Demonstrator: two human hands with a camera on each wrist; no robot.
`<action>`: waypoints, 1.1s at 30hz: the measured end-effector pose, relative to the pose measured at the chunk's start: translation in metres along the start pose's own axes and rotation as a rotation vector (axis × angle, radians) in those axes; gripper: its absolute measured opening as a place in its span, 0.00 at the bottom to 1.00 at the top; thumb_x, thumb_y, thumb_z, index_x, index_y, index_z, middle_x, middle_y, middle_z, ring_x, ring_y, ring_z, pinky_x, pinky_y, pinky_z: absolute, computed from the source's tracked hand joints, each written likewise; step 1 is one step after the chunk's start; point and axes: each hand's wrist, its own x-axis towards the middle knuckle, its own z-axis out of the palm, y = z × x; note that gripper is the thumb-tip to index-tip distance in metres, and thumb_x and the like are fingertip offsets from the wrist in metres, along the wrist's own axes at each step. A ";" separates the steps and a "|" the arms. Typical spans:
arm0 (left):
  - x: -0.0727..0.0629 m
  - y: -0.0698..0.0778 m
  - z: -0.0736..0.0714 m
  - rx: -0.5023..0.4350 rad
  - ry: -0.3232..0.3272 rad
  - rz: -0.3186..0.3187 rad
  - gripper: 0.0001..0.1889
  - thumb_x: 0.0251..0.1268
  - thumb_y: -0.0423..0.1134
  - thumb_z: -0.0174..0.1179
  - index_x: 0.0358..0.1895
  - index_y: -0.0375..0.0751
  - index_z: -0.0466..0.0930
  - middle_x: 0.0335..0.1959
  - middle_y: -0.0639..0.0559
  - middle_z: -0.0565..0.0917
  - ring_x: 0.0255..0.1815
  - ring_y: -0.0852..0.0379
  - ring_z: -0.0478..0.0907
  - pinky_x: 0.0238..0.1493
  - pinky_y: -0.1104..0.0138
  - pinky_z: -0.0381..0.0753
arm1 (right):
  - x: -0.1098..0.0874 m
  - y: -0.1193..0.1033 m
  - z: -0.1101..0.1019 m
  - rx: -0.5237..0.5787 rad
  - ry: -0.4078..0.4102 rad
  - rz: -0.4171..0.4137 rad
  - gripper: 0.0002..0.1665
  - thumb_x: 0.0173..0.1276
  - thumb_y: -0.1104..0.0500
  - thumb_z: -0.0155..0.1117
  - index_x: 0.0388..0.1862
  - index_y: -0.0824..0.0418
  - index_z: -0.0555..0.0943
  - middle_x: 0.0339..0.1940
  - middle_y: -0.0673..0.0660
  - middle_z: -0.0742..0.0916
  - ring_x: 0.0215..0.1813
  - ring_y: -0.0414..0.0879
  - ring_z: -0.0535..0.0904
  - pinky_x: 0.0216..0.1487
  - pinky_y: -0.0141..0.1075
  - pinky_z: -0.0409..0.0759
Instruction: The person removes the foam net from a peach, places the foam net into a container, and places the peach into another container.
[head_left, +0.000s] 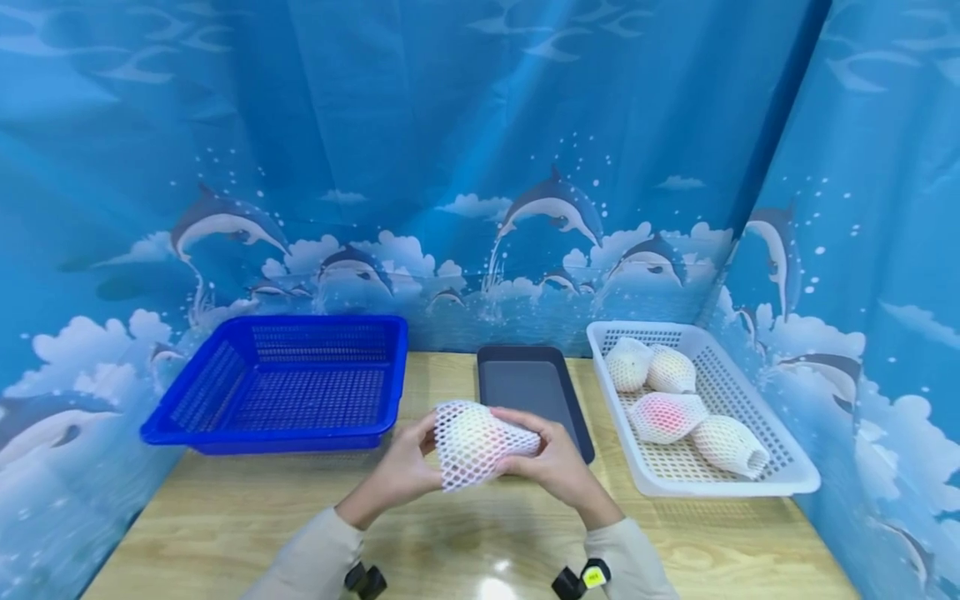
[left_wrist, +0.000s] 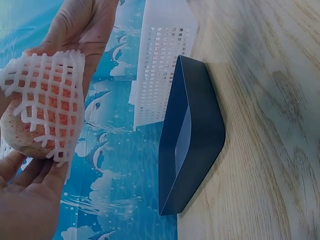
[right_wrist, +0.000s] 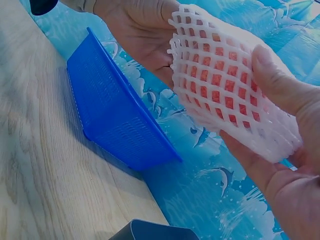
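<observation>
Both hands hold a fruit in a white foam net (head_left: pixel 474 437) above the front middle of the table. The left hand (head_left: pixel 405 467) grips the left side, where the net's wide end spreads open. On the right, the right hand (head_left: pixel 551 462) holds the narrower end of the net between thumb and fingers. In the left wrist view, the pale and red speckled skin of the fruit (left_wrist: pixel 17 132) shows below the net's edge. Most of the fruit is covered by the net (right_wrist: pixel 220 80) in the right wrist view.
A blue basket (head_left: pixel 273 437) stands at the left. Behind the hands lies a dark grey tray (head_left: pixel 525 379). At the right, a white basket (head_left: pixel 720 487) contains several netted fruits (head_left: pixel 667 417). A blue dolphin-print curtain (head_left: pixel 450 167) surrounds the wooden table (head_left: pixel 255 517).
</observation>
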 end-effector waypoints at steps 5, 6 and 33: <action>0.000 -0.002 -0.003 -0.022 0.005 0.010 0.40 0.36 0.21 0.72 0.60 0.21 0.67 0.56 0.28 0.75 0.55 0.35 0.76 0.58 0.64 0.78 | 0.001 0.002 0.001 0.062 0.019 0.007 0.34 0.53 0.65 0.75 0.61 0.64 0.77 0.58 0.66 0.81 0.45 0.48 0.84 0.43 0.40 0.86; -0.001 -0.002 -0.004 -0.028 0.006 0.018 0.39 0.37 0.21 0.72 0.60 0.21 0.67 0.55 0.28 0.75 0.55 0.34 0.76 0.57 0.64 0.78 | 0.001 0.003 0.002 0.066 0.028 0.007 0.33 0.53 0.65 0.75 0.60 0.65 0.77 0.57 0.65 0.82 0.45 0.48 0.84 0.43 0.39 0.86; 0.001 -0.002 -0.023 0.009 0.011 0.010 0.41 0.41 0.24 0.72 0.64 0.21 0.64 0.59 0.29 0.74 0.59 0.36 0.73 0.61 0.64 0.74 | 0.005 0.001 0.002 -0.030 0.247 -0.018 0.15 0.54 0.65 0.74 0.41 0.70 0.85 0.32 0.54 0.89 0.30 0.39 0.83 0.30 0.29 0.83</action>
